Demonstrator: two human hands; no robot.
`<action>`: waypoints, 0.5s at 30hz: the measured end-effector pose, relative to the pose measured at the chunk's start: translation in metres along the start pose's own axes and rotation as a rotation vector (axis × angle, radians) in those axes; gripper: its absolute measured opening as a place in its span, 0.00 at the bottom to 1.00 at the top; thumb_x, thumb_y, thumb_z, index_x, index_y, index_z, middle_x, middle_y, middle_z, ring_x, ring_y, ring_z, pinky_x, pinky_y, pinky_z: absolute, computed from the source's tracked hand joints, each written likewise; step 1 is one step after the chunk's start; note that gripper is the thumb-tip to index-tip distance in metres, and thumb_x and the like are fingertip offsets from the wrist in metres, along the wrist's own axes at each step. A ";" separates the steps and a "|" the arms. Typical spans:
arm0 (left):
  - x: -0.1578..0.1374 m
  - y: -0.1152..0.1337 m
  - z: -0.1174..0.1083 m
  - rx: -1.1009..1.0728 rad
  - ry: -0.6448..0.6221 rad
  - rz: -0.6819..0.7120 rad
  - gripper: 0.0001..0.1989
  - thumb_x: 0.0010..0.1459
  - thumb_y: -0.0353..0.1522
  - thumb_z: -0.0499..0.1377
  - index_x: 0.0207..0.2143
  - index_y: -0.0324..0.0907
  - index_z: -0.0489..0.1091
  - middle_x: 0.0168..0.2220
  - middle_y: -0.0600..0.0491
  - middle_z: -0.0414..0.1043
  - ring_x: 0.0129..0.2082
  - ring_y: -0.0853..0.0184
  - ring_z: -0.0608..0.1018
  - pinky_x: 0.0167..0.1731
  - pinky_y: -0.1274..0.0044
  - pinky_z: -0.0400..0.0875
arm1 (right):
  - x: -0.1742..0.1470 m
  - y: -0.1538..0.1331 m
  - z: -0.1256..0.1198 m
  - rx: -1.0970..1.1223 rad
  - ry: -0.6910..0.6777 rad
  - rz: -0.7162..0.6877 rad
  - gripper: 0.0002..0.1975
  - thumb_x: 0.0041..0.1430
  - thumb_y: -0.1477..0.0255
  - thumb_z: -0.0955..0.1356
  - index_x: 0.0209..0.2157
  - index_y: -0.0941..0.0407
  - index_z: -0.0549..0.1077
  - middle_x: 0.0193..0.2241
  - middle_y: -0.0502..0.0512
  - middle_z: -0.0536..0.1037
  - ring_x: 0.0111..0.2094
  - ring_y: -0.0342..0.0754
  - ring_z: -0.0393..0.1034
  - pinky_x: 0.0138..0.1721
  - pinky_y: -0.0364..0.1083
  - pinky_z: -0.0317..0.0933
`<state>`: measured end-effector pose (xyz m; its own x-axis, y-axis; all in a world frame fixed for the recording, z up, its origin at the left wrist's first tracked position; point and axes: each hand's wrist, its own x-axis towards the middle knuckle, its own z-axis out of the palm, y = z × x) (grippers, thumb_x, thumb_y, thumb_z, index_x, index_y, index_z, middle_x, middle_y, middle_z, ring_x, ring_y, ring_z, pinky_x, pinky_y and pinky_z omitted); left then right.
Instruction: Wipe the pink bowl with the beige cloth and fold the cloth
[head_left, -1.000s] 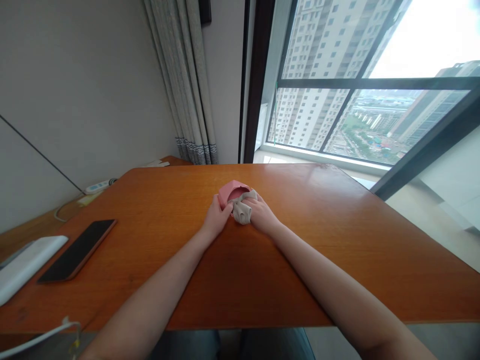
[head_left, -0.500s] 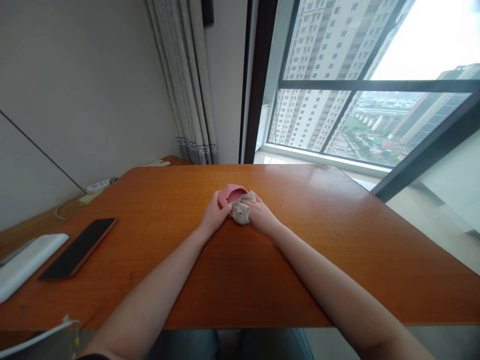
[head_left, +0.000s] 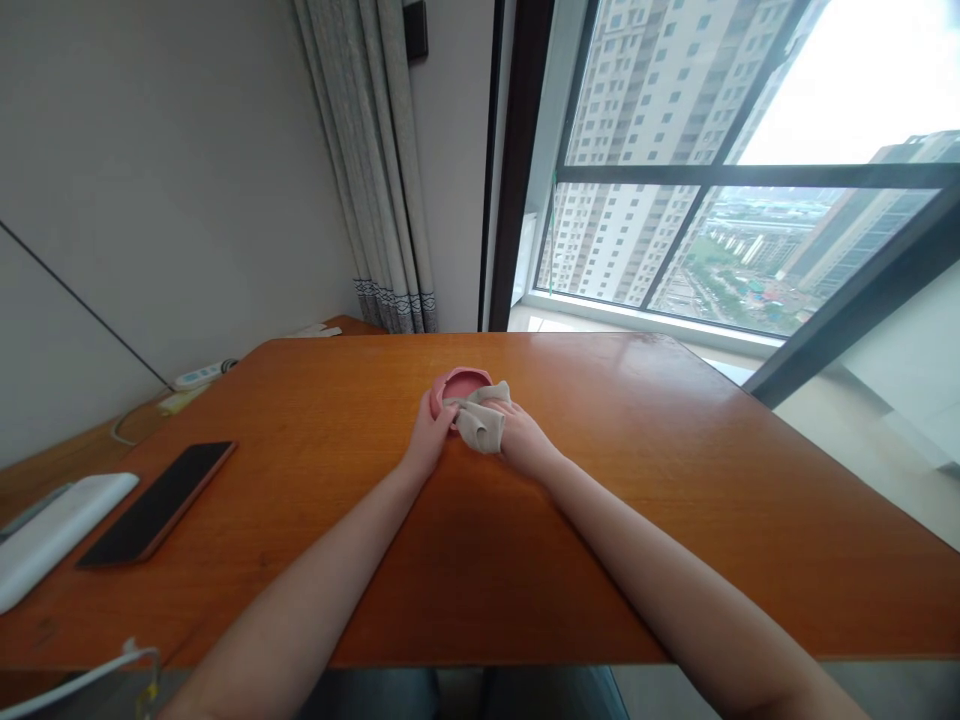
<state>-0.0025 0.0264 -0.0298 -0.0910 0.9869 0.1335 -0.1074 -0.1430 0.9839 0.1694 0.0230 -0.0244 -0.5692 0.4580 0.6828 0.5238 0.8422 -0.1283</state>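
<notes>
A pink bowl-like dish [head_left: 463, 381], tilted so its hollow shows, is above the middle of the wooden table. My left hand [head_left: 430, 434] is closed on its left rim, thumb on the near side. My right hand [head_left: 524, 434] is closed on a crumpled beige cloth [head_left: 481, 424], which lies against the dish's near right edge and covers part of it. The fingers of the right hand are partly hidden by the cloth.
On the left of the wooden table [head_left: 675, 520] lie a flat black phone-like slab [head_left: 161, 503] and a long white object [head_left: 64, 530]. A white cable [head_left: 105, 665] hangs at the near left edge. A power strip [head_left: 201, 375] sits by the wall.
The dish has turned so more of its hollow shows. The cloth has spread out and its lower fold hangs slightly lower. Both hands keep their hold.
</notes>
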 end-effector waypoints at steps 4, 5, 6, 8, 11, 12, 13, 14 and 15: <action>-0.002 -0.002 0.002 -0.136 -0.078 -0.231 0.24 0.50 0.41 0.59 0.49 0.45 0.63 0.38 0.52 0.71 0.29 0.68 0.74 0.28 0.74 0.72 | -0.006 0.001 -0.010 0.130 0.333 0.211 0.17 0.54 0.74 0.63 0.46 0.54 0.71 0.46 0.60 0.73 0.51 0.56 0.65 0.51 0.57 0.62; -0.003 -0.001 0.002 -0.140 -0.085 -0.249 0.24 0.50 0.41 0.60 0.49 0.45 0.64 0.39 0.51 0.71 0.29 0.68 0.74 0.27 0.75 0.72 | -0.008 0.002 -0.012 0.144 0.382 0.298 0.19 0.54 0.74 0.63 0.48 0.54 0.70 0.48 0.60 0.72 0.52 0.57 0.64 0.52 0.58 0.61; -0.004 -0.001 0.003 -0.143 -0.090 -0.258 0.24 0.49 0.41 0.61 0.48 0.45 0.65 0.39 0.51 0.71 0.30 0.68 0.75 0.27 0.75 0.72 | -0.008 0.003 -0.012 0.158 0.401 0.367 0.20 0.55 0.73 0.63 0.51 0.53 0.68 0.49 0.59 0.72 0.54 0.58 0.63 0.53 0.60 0.60; -0.006 0.000 0.005 -0.171 -0.110 -0.269 0.24 0.49 0.42 0.61 0.48 0.45 0.65 0.41 0.50 0.72 0.32 0.66 0.75 0.27 0.75 0.73 | -0.008 0.004 -0.011 0.179 0.350 0.405 0.22 0.55 0.72 0.63 0.53 0.54 0.67 0.51 0.59 0.71 0.55 0.59 0.62 0.55 0.60 0.59; -0.006 0.002 0.006 -0.257 -0.145 -0.257 0.26 0.50 0.43 0.61 0.51 0.48 0.64 0.45 0.50 0.71 0.37 0.64 0.76 0.30 0.74 0.74 | -0.005 0.002 -0.007 0.167 0.170 0.317 0.24 0.54 0.73 0.64 0.54 0.55 0.66 0.53 0.59 0.69 0.59 0.57 0.58 0.58 0.58 0.56; -0.006 0.002 0.006 -0.290 -0.153 -0.248 0.27 0.50 0.43 0.62 0.52 0.48 0.63 0.46 0.50 0.71 0.37 0.64 0.76 0.31 0.73 0.74 | -0.003 0.000 -0.005 0.155 0.119 0.289 0.24 0.54 0.74 0.64 0.54 0.55 0.66 0.55 0.59 0.69 0.60 0.57 0.56 0.58 0.58 0.56; -0.004 0.002 0.005 -0.321 -0.154 -0.242 0.27 0.50 0.43 0.62 0.52 0.48 0.63 0.46 0.51 0.72 0.38 0.64 0.76 0.32 0.73 0.74 | -0.002 -0.002 -0.003 0.147 0.084 0.265 0.25 0.54 0.75 0.63 0.55 0.55 0.65 0.56 0.59 0.67 0.61 0.56 0.54 0.58 0.57 0.56; -0.002 0.002 0.004 -0.348 -0.147 -0.238 0.27 0.50 0.43 0.62 0.52 0.48 0.63 0.45 0.50 0.72 0.38 0.64 0.76 0.33 0.73 0.74 | -0.001 -0.005 -0.002 0.142 0.061 0.242 0.26 0.54 0.76 0.63 0.56 0.55 0.64 0.57 0.58 0.66 0.62 0.56 0.52 0.58 0.57 0.56; 0.000 0.002 0.003 -0.365 -0.134 -0.234 0.27 0.50 0.44 0.61 0.51 0.46 0.64 0.44 0.50 0.73 0.38 0.64 0.76 0.35 0.73 0.74 | -0.001 -0.009 0.000 0.141 0.040 0.216 0.27 0.54 0.77 0.63 0.57 0.54 0.63 0.58 0.58 0.65 0.63 0.55 0.50 0.59 0.57 0.56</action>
<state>0.0008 0.0263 -0.0278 0.1037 0.9934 -0.0497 -0.4544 0.0918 0.8860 0.1654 0.0153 -0.0239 -0.4265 0.6225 0.6562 0.5354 0.7585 -0.3716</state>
